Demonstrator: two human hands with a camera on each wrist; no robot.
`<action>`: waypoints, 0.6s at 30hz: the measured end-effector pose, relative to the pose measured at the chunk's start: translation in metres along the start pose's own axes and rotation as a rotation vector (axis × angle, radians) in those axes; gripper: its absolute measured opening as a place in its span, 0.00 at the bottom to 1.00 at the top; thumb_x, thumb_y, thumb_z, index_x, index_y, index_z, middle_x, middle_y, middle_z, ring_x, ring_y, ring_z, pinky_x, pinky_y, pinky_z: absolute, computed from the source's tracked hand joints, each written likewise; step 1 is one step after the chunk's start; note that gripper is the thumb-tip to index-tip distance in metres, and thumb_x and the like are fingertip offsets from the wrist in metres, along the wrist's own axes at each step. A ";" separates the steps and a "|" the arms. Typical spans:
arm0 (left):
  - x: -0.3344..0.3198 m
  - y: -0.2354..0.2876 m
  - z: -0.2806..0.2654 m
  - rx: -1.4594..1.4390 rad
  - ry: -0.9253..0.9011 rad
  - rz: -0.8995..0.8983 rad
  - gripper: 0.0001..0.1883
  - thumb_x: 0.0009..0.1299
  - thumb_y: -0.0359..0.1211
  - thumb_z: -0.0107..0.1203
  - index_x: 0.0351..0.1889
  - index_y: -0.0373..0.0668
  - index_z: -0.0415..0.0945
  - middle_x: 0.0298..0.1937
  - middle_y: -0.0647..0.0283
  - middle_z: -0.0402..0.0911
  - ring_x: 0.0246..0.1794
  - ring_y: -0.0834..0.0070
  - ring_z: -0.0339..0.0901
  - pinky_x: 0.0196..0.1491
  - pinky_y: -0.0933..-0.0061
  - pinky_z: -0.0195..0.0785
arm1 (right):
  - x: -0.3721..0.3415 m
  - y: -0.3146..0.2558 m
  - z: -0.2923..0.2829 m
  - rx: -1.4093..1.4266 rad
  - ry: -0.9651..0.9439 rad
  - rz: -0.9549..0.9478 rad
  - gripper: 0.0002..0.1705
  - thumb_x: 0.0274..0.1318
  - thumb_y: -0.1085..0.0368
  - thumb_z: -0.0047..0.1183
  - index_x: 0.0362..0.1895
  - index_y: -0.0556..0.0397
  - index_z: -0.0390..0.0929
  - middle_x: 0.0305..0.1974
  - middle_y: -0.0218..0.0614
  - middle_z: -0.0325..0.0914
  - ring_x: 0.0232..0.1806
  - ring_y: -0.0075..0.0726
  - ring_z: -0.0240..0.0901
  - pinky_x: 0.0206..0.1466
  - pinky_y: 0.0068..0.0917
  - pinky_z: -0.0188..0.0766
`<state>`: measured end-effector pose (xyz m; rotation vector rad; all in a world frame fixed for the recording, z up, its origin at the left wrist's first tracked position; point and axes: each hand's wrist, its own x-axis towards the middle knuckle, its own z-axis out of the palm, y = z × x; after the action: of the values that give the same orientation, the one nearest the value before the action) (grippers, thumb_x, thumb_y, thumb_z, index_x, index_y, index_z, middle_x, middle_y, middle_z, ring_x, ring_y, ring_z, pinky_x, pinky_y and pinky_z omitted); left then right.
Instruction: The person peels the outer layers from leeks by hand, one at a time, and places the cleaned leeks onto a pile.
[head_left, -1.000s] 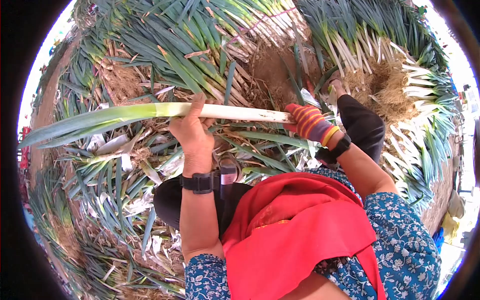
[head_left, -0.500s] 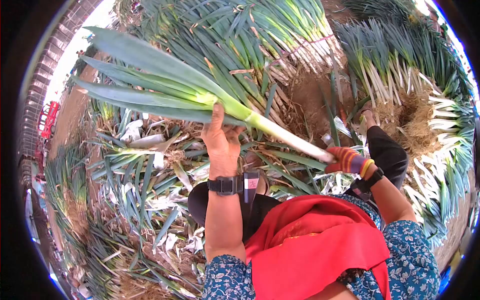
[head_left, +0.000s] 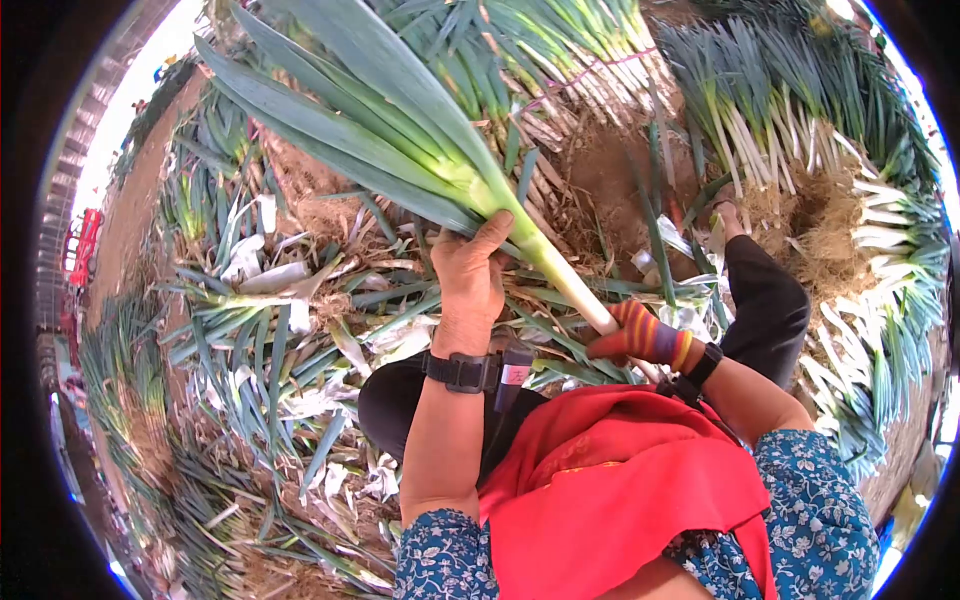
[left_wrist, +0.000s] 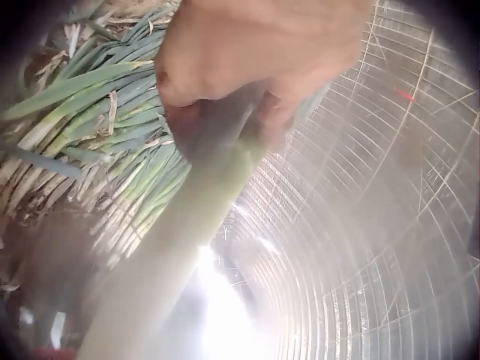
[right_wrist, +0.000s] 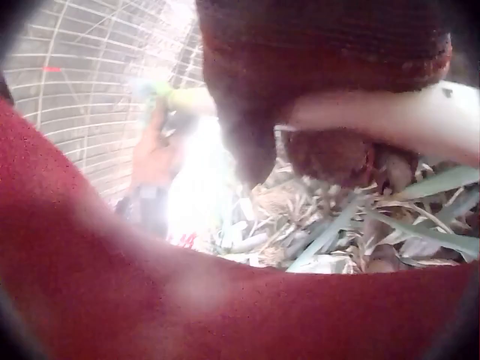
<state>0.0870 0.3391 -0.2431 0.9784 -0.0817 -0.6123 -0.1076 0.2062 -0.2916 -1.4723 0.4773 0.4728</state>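
Observation:
One large leek [head_left: 560, 272] slants across the head view, its wide green leaves fanned to the upper left. The bare left hand [head_left: 470, 270] grips it just below the leaves, thumb over the stalk; the left wrist view shows this hand [left_wrist: 255, 60] with its fingers around the leek [left_wrist: 180, 225]. The right hand [head_left: 645, 335], in a striped glove, holds the white lower end. In the right wrist view the gloved hand [right_wrist: 322, 75] wraps the white stalk [right_wrist: 375, 116]; the stalk's tip is beyond that view's edge.
Tied leeks [head_left: 600, 80] lie at the top, and rows of leeks with white stalks [head_left: 740, 150] curve down the right. Loose leaves and peelings [head_left: 270, 280] cover the ground at left. A red cloth [head_left: 620, 470] lies over the person's lap.
The leek has swung from nearly level to a steep slant, leaves up and root end down toward the lap. The left hand has moved right, and the leaves have spread apart.

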 end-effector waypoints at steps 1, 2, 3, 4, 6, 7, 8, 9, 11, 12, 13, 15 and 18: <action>0.002 0.001 0.007 -0.042 -0.019 0.072 0.23 0.53 0.25 0.65 0.48 0.39 0.71 0.41 0.66 0.77 0.38 0.77 0.76 0.32 0.75 0.71 | 0.004 -0.004 0.002 -0.048 0.108 -0.092 0.16 0.42 0.65 0.64 0.35 0.59 0.76 0.22 0.29 0.75 0.20 0.19 0.69 0.20 0.20 0.64; 0.005 0.004 0.013 -0.086 -0.035 0.149 0.24 0.53 0.24 0.66 0.48 0.39 0.71 0.42 0.66 0.77 0.39 0.76 0.75 0.36 0.74 0.71 | 0.008 -0.008 0.004 -0.103 0.213 -0.186 0.17 0.42 0.64 0.64 0.36 0.59 0.76 0.22 0.29 0.76 0.20 0.18 0.67 0.20 0.20 0.63; 0.007 0.008 0.017 -0.110 -0.016 0.215 0.24 0.53 0.23 0.64 0.48 0.38 0.71 0.42 0.64 0.77 0.39 0.75 0.75 0.40 0.74 0.70 | 0.011 -0.013 0.005 -0.168 0.282 -0.271 0.18 0.42 0.63 0.64 0.37 0.60 0.76 0.22 0.34 0.76 0.21 0.17 0.65 0.21 0.23 0.63; 0.009 0.014 0.018 -0.064 0.020 0.249 0.23 0.53 0.22 0.64 0.48 0.37 0.70 0.43 0.63 0.77 0.40 0.74 0.75 0.43 0.73 0.70 | 0.015 -0.013 0.005 -0.172 0.283 -0.280 0.18 0.42 0.63 0.64 0.37 0.60 0.76 0.22 0.34 0.76 0.21 0.17 0.65 0.21 0.23 0.63; 0.010 0.018 0.025 -0.084 0.048 0.367 0.24 0.53 0.22 0.64 0.48 0.36 0.70 0.42 0.63 0.77 0.39 0.75 0.74 0.41 0.73 0.69 | 0.028 -0.009 0.004 -0.421 0.534 -0.436 0.23 0.41 0.56 0.63 0.39 0.57 0.76 0.24 0.45 0.77 0.26 0.41 0.76 0.31 0.33 0.70; 0.012 0.019 0.027 -0.085 0.046 0.370 0.24 0.53 0.22 0.64 0.48 0.36 0.70 0.42 0.63 0.77 0.39 0.75 0.74 0.41 0.73 0.69 | 0.023 -0.017 0.007 -0.508 0.629 -0.414 0.22 0.41 0.55 0.62 0.40 0.53 0.76 0.26 0.48 0.78 0.27 0.49 0.76 0.31 0.35 0.71; 0.014 0.019 0.028 -0.037 0.076 0.365 0.24 0.52 0.23 0.64 0.48 0.35 0.70 0.42 0.63 0.77 0.38 0.76 0.74 0.41 0.73 0.68 | 0.025 -0.016 0.006 -0.510 0.634 -0.414 0.22 0.41 0.55 0.62 0.40 0.53 0.76 0.26 0.48 0.78 0.27 0.49 0.76 0.31 0.35 0.71; 0.016 0.017 0.030 0.009 0.102 0.359 0.24 0.52 0.23 0.65 0.48 0.35 0.70 0.43 0.63 0.76 0.38 0.76 0.73 0.40 0.73 0.67 | 0.030 -0.013 0.003 -0.608 0.747 -0.399 0.22 0.41 0.54 0.63 0.39 0.52 0.76 0.26 0.47 0.78 0.27 0.49 0.76 0.30 0.36 0.71; 0.019 -0.026 0.038 0.074 0.161 0.313 0.18 0.53 0.23 0.63 0.41 0.37 0.71 0.33 0.65 0.75 0.26 0.78 0.71 0.27 0.76 0.64 | 0.030 -0.023 -0.005 -0.830 0.950 -0.317 0.22 0.40 0.52 0.63 0.37 0.49 0.74 0.24 0.45 0.77 0.27 0.51 0.76 0.30 0.40 0.70; 0.015 -0.046 0.043 0.151 0.230 0.270 0.12 0.54 0.23 0.61 0.34 0.39 0.72 0.24 0.67 0.73 0.15 0.79 0.69 0.15 0.78 0.60 | 0.028 -0.036 -0.009 -0.783 0.993 -0.390 0.22 0.40 0.52 0.63 0.36 0.51 0.74 0.24 0.46 0.77 0.27 0.53 0.75 0.29 0.40 0.70; 0.007 -0.057 0.052 0.160 0.153 0.087 0.15 0.53 0.23 0.61 0.39 0.35 0.72 0.31 0.65 0.75 0.25 0.77 0.71 0.27 0.76 0.63 | 0.032 -0.042 -0.020 -0.753 0.969 -0.383 0.22 0.40 0.52 0.63 0.37 0.52 0.74 0.25 0.47 0.77 0.27 0.54 0.74 0.29 0.41 0.69; -0.010 -0.062 0.063 0.186 -0.011 -0.182 0.17 0.53 0.23 0.61 0.41 0.31 0.73 0.37 0.62 0.77 0.34 0.75 0.74 0.37 0.74 0.67 | 0.032 -0.040 -0.045 -0.735 0.972 -0.451 0.25 0.39 0.52 0.64 0.38 0.54 0.74 0.25 0.50 0.76 0.27 0.56 0.74 0.29 0.41 0.68; -0.028 -0.064 0.059 0.423 -0.242 -0.406 0.16 0.54 0.24 0.61 0.39 0.29 0.73 0.34 0.59 0.78 0.27 0.73 0.75 0.25 0.74 0.68 | 0.028 -0.032 -0.077 -0.707 0.878 -0.390 0.28 0.35 0.53 0.67 0.38 0.58 0.75 0.26 0.50 0.77 0.28 0.47 0.76 0.31 0.35 0.69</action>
<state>0.0157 0.2829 -0.2547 1.3401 -0.2379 -1.1164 -0.0674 0.1278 -0.2850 -2.3889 0.7174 -0.4062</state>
